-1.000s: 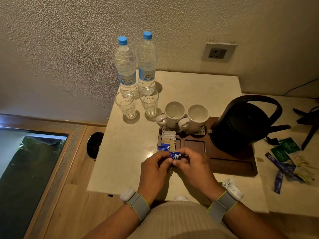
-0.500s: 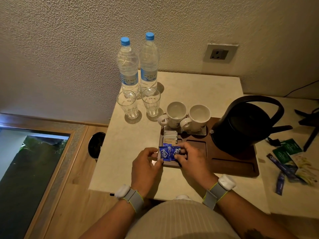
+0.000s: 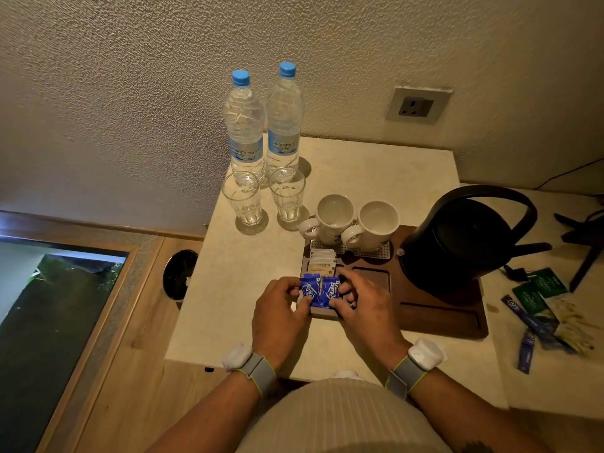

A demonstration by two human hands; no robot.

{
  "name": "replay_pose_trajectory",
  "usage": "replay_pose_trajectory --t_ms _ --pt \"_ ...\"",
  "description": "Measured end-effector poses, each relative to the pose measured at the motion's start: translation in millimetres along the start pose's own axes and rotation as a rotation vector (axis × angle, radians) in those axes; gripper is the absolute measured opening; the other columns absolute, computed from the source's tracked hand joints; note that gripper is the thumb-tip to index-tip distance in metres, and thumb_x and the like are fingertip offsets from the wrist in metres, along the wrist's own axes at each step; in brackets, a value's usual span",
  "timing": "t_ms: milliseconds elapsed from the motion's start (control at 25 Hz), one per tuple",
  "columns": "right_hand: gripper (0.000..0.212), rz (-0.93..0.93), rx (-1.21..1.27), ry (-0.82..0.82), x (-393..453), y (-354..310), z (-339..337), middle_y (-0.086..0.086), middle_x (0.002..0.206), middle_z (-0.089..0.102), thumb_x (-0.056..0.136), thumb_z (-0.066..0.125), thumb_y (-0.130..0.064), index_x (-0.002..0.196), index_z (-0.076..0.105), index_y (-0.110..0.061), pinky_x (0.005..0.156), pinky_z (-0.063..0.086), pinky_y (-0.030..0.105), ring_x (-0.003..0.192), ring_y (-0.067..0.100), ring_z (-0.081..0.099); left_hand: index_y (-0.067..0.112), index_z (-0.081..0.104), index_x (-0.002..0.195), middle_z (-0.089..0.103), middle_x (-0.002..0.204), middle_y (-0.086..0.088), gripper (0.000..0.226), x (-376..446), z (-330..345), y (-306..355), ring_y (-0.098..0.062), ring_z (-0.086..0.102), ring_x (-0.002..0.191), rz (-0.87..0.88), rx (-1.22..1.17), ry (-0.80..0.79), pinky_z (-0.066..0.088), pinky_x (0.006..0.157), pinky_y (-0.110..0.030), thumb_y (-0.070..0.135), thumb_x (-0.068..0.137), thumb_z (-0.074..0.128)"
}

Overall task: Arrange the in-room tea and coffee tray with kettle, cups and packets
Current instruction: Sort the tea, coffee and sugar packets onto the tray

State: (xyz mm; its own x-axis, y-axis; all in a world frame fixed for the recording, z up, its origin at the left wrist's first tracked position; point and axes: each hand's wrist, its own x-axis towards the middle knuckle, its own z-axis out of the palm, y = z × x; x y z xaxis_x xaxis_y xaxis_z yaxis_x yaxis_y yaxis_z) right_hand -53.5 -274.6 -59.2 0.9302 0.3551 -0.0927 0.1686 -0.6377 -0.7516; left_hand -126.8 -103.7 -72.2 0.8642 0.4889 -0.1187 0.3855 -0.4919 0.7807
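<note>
Between both hands (image 3: 281,315) (image 3: 366,308), blue packets (image 3: 319,291)

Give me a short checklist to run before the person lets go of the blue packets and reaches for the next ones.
1. Blue packets in the tray's front-left compartment: ok, standing side by side.
2. Both hands holding them: ok, left hand on the left packet, right hand on the right.
3. White sachets stacked behind them: ok.
4. Two mugs on the perforated mat: ok.
5. Kettle on the tray: ok.
6. Loose packets still off the tray at right: not ok.
</note>
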Motion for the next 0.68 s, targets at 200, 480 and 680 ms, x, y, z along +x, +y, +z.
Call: replay_pose_trajectory --t_ms 200,480,680 --pt "0.064 -0.038 -0.022 0.006 0.5 3.3 3.4 -0.013 0.106 0.055 0.083 0.087 -0.021 0.141 0.059 -0.025 0.074 0.046 -0.001 0.084 -0.008 0.053 0.039 0.064 0.117 0.064 0.109 0.018 0.039 -1.1 -0.6 0.5 0.004 0.065 0.094 0.004 -0.011 -0.010 0.062 0.079 -0.034 0.041 0.081 0.080" --pt "0.055 -0.048 0.119 0.051 -14.9 8.4 -13.7 -0.014 0.100 0.061 0.084 0.087 -0.022 0.134 0.063 -0.026 0.069 0.053 0.006 0.095 -0.002 0.063 0.033 0.060 0.130 0.067 0.113 0.014 0.056 -6.6 -6.9 -0.6 0.002 0.066 0.098 -0.028 -0.107 0.021 0.058 0.076 -0.023 0.039 0.082 0.087" --pt "0.037 -0.075 0.169 0.132 -50.6 33.0 -45.5 -0.016 0.087 0.067 0.090 0.082 -0.025 0.124 0.067 -0.031 0.069 0.053 0.009 0.084 0.007 0.068 0.039 0.060 0.116 0.064 0.095 0.013 0.032 -23.0 -26.4 0.4 -0.011 0.066 0.080 0.161 -0.088 0.050 0.057 0.067 -0.030 0.031 0.092 0.079"
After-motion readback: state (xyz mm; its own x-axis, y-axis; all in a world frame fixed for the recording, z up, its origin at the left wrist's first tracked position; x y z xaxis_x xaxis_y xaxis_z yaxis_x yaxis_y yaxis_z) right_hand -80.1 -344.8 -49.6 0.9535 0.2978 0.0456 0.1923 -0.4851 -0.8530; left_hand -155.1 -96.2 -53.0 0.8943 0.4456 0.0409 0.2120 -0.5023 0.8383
